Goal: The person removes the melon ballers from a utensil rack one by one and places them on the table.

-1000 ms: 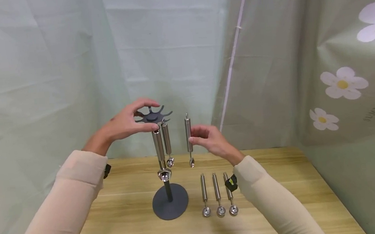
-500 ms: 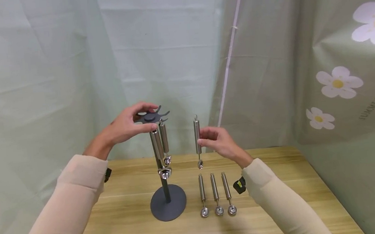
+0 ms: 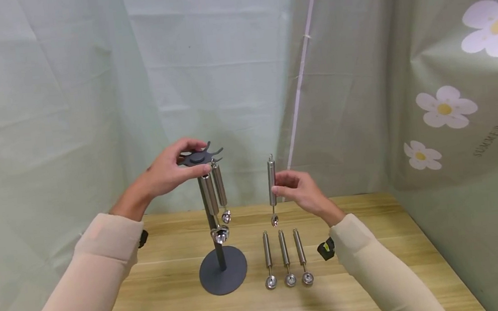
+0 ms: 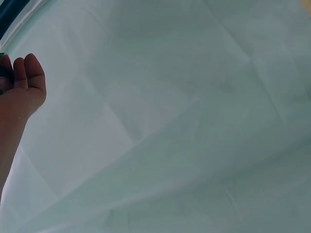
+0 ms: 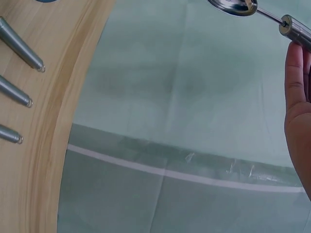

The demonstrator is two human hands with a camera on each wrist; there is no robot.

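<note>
Fingers of left hand point(image 3: 170, 169) pinch rack top point(image 3: 198, 157); right hand point(image 3: 299, 190) fingers clamp 1 scoop point(image 3: 271, 183)

left hand point(image 3: 167, 171) raised, fingers curled in grip, right hand point(image 3: 299, 190) raised, pinching

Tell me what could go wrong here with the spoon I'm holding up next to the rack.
The right hand only pinches the spoon by its handle, so it could slip and drop onto the three spoons lying on the table below. The rack looks top-heavy, with two spoons hung on one side; if the left hand on its top disc pushes sideways, it might tip.
</note>
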